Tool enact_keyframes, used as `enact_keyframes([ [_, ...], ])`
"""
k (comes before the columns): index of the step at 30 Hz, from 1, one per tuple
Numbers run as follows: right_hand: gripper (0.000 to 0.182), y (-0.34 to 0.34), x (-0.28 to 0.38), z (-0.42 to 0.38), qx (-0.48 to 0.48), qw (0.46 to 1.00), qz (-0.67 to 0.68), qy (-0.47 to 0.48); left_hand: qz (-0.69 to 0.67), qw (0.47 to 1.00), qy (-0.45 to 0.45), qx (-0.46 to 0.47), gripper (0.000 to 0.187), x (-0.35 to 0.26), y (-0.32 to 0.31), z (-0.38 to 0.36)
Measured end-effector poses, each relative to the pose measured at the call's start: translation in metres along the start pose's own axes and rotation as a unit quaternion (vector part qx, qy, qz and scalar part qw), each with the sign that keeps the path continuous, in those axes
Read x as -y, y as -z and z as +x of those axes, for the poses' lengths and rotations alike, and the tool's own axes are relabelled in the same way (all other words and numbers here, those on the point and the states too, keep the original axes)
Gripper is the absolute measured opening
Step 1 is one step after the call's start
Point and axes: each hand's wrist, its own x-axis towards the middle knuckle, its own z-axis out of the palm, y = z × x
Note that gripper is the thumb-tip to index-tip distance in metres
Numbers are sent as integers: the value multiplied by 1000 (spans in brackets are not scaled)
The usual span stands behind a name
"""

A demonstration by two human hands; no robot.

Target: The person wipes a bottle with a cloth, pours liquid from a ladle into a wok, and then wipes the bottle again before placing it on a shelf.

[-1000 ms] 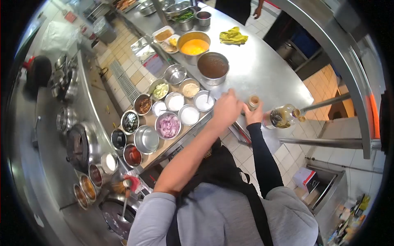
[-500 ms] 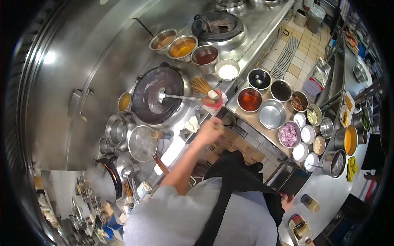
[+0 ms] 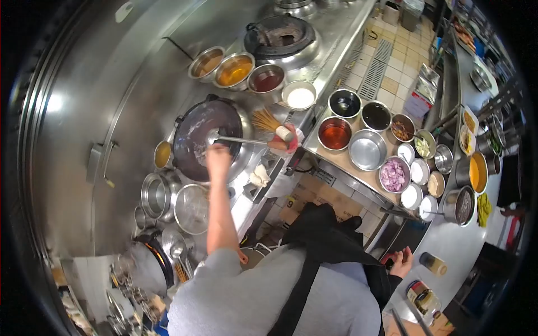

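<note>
My left hand (image 3: pixel 217 161) reaches over the near part of the dark wok (image 3: pixel 190 131), close by the bowl of a ladle (image 3: pixel 241 139). Motion smears its fingers, and I cannot tell whether they hold anything. The ladle lies across the wok's rim, its wooden handle end on a red and white cloth (image 3: pixel 293 143). Beside that handle is a bamboo brush (image 3: pixel 266 119) with a white-wrapped grip. Low at my right side, my right hand (image 3: pixel 401 262) is open with fingers apart, near a capped bottle (image 3: pixel 432 263) on the steel counter.
Pans of liquids, including an orange one (image 3: pixel 234 70), stand behind the wok. A round strainer (image 3: pixel 191 209) lies toward me. On the right cart are a red liquid pan (image 3: pixel 334 133), a water pan (image 3: pixel 367 149), chopped onion (image 3: pixel 394 174) and several small bowls. Steam rises from another wok (image 3: pixel 148 263).
My left hand has moved left from beside the counter edge to over the wok. My right hand has risen slightly, fingers more spread. The whole view has shifted a little.
</note>
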Motion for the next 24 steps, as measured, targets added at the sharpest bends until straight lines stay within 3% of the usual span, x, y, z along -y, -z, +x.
enact_keyframes([
  [1, 39, 9, -4, -9, -16, 999, -27, 6, -43, 991, -83, 101, 39, 10, -48, -7],
  [2, 38, 12, -7, -16, -32, 999, -16, -7, -197, 959, 25, 202, 35, -58, -73, -62],
  [4, 38, 29, -13, -40, -83, 996, 6, -33, -189, 903, 3, 385, 34, -115, -141, -131],
  [6, 36, 46, -28, -54, -125, 992, 4, -25, -133, 836, -73, 527, 36, -163, -189, -186],
  [8, 34, 65, -55, -66, -222, 974, -2, -39, -105, 779, -172, 594, 35, -204, -223, -241],
  [9, 33, 73, -55, -80, -239, 969, 38, -56, -80, 750, -225, 617, 33, -216, -239, -261],
  [10, 33, 80, -68, -84, -342, 923, -154, 86, -66, 712, -252, 652, 32, -245, -245, -286],
  [11, 35, 82, -45, -94, -353, 933, -61, -38, -65, 693, -247, 675, 32, -251, -265, -309],
  [12, 40, 79, -20, -98, -386, 921, 6, -55, -50, 673, -267, 688, 37, -269, -269, -329],
  [14, 49, 88, -18, -101, -450, 891, -52, 20, -51, 614, -280, 736, 37, -288, -280, -364],
  [16, 60, 94, 29, -102, -513, 853, -80, 48, -38, 566, -310, 763, 37, -302, -290, -398],
  [17, 76, 113, 27, -99, -516, 854, -55, 34, -30, 550, -321, 770, 37, -310, -293, -421],
  [21, 97, 146, 38, -87, -549, 828, -97, 58, 7, 460, -374, 805, 34, -334, -312, -478],
  [24, 99, 172, 49, -88, -534, 819, -170, 127, 21, 432, -399, 809, 34, -344, -326, -508],
])
